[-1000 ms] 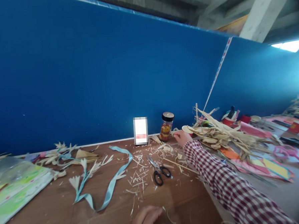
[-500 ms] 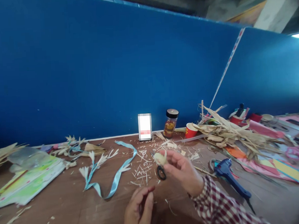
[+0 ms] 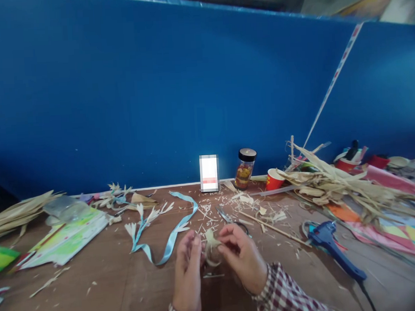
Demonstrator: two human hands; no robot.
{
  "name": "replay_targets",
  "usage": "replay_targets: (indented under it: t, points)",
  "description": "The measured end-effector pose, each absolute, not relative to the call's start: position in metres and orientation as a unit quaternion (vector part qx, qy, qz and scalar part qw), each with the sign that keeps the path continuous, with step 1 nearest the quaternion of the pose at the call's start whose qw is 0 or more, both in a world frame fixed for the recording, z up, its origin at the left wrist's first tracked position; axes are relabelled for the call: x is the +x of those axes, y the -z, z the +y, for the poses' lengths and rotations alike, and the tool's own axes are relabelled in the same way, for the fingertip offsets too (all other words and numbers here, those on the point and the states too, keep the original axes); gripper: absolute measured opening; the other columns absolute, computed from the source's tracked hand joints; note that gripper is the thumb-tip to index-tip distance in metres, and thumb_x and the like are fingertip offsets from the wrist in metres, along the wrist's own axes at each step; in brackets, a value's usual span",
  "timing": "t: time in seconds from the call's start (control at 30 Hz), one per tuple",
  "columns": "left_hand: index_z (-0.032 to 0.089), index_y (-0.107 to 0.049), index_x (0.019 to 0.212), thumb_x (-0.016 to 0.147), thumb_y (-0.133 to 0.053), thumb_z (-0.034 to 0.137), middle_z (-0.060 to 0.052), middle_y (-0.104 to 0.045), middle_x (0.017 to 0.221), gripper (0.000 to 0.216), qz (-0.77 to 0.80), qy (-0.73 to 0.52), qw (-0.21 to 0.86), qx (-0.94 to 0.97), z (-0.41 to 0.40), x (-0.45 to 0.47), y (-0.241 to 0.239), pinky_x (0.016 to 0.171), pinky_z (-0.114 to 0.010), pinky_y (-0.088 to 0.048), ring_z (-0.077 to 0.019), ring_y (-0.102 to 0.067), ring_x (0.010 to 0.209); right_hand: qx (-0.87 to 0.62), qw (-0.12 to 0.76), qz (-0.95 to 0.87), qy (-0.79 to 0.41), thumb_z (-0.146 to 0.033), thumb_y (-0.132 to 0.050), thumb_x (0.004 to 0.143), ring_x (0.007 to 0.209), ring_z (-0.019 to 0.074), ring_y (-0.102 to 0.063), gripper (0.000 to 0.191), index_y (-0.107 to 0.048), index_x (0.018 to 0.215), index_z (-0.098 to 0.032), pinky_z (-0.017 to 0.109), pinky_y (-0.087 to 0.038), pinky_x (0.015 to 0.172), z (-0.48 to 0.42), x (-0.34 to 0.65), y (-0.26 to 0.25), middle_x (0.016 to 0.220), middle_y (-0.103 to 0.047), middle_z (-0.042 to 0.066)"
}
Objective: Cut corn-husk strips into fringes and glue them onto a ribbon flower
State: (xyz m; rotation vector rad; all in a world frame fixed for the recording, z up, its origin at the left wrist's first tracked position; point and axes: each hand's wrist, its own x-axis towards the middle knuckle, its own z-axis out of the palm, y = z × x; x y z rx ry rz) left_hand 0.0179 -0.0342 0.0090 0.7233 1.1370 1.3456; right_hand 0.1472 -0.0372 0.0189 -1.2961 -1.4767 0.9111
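Observation:
My left hand and my right hand meet low in the middle, above the brown table. Both pinch a small pale piece of dried husk between their fingertips. Black-handled scissors lie just behind my right hand, partly hidden by it. A light blue ribbon curls on the table to the left of my hands, among pale husk flowers. Thin husk shavings are scattered around.
A blue glue gun lies right of my hands. A heap of dried husks, a red paper cup, a dark-lidded jar and a white card stand by the blue wall. Coloured sheets lie at left.
My right hand came back from the husk heap at the far right with a small husk piece. My left hand rose to meet it, and both now grip the piece.

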Motion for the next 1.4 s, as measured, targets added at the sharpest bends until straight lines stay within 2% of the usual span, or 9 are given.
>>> replay_targets:
  t: [0.1,0.2,0.37,0.6,0.8,0.93,1.13,1.27,1.4]
  points:
    - [0.016,-0.057,0.099,0.073,-0.055,0.037,-0.007,-0.061,0.096,0.034,0.518,-0.575,0.496,0.394,-0.037,0.015,0.002,0.075,-0.026,-0.044,-0.0167,-0.056,0.086,-0.52,0.497,-0.581,-0.381,-0.017,-0.049,0.078,0.062,0.0116,-0.053,0.014,-0.045,0.09,-0.021,0.021,-0.039,0.055,-0.037,0.148,-0.015,0.076,-0.061,-0.001]
    - [0.013,-0.064,0.083,0.074,-0.052,0.039,-0.007,-0.064,0.076,0.03,0.494,-0.505,0.535,0.464,-0.039,0.014,0.004,0.064,-0.027,-0.046,-0.0171,-0.057,0.07,-0.506,0.499,-0.582,-0.395,-0.018,-0.051,0.078,0.065,0.0126,-0.054,0.013,-0.046,0.089,-0.02,0.022,-0.04,0.058,-0.039,0.145,-0.012,0.073,-0.06,-0.001]
    - [0.016,-0.065,0.09,0.068,-0.059,0.04,-0.006,-0.066,0.08,0.033,0.492,-0.475,0.587,0.433,-0.036,0.014,-0.004,0.058,-0.023,-0.044,-0.017,-0.058,0.07,-0.518,0.489,-0.596,-0.372,-0.02,-0.052,0.077,0.063,0.0134,-0.055,0.01,-0.049,0.086,-0.02,0.022,-0.042,0.056,-0.042,0.142,-0.008,0.072,-0.06,0.0]
    - [0.014,-0.068,0.08,0.063,-0.064,0.038,-0.003,-0.062,0.063,0.03,0.486,-0.464,0.631,0.388,-0.033,0.01,-0.005,0.049,-0.02,-0.039,-0.0126,-0.053,0.057,-0.504,0.468,-0.616,-0.384,-0.018,-0.053,0.076,0.06,0.0124,-0.055,0.008,-0.053,0.083,-0.02,0.021,-0.042,0.054,-0.043,0.14,-0.005,0.07,-0.06,-0.001]
    - [0.013,-0.065,0.073,0.061,-0.067,0.032,0.004,-0.051,0.05,0.023,0.46,-0.511,0.645,0.332,-0.029,0.008,0.0,0.039,-0.014,-0.028,-0.0034,-0.035,0.042,-0.507,0.455,-0.611,-0.404,-0.018,-0.056,0.073,0.063,0.0126,-0.056,0.009,-0.056,0.083,-0.019,0.021,-0.042,0.056,-0.045,0.136,0.002,0.07,-0.062,0.0]
    - [0.013,-0.065,0.082,0.056,-0.071,0.03,0.0,-0.059,0.061,0.032,0.465,-0.556,0.632,0.275,-0.025,0.006,-0.005,0.039,-0.014,-0.03,-0.0031,-0.037,0.043,-0.481,0.448,-0.582,-0.479,-0.022,-0.059,0.072,0.057,0.0103,-0.055,0.011,-0.057,0.082,-0.018,0.019,-0.042,0.053,-0.043,0.136,0.004,0.066,-0.061,-0.001]
    - [0.011,-0.067,0.081,0.055,-0.072,0.028,-0.005,-0.064,0.071,0.032,0.465,-0.593,0.612,0.242,-0.021,-0.002,-0.009,0.041,-0.016,-0.035,-0.0049,-0.044,0.048,-0.458,0.416,-0.536,-0.574,-0.031,-0.066,0.066,0.04,0.0046,-0.045,0.024,-0.057,0.083,-0.016,0.016,-0.036,0.041,-0.038,0.141,0.006,0.059,-0.057,-0.004]
    - [0.012,-0.068,0.08,0.054,-0.073,0.029,-0.005,-0.066,0.075,0.031,0.487,-0.608,0.581,0.237,-0.018,-0.007,-0.01,0.042,-0.014,-0.036,-0.0041,-0.045,0.049,-0.45,0.386,-0.544,-0.594,-0.032,-0.07,0.061,0.039,0.0044,-0.044,0.035,-0.058,0.089,-0.015,0.015,-0.033,0.04,-0.035,0.145,0.008,0.054,-0.055,-0.006]
    - [0.013,-0.068,0.079,0.055,-0.072,0.028,-0.004,-0.066,0.075,0.029,0.488,-0.618,0.569,0.236,-0.014,-0.011,-0.011,0.044,-0.014,-0.038,-0.0039,-0.047,0.05,-0.434,0.362,-0.556,-0.61,-0.032,-0.071,0.06,0.044,0.0048,-0.046,0.034,-0.06,0.086,-0.014,0.015,-0.033,0.044,-0.034,0.15,0.009,0.056,-0.057,-0.004]
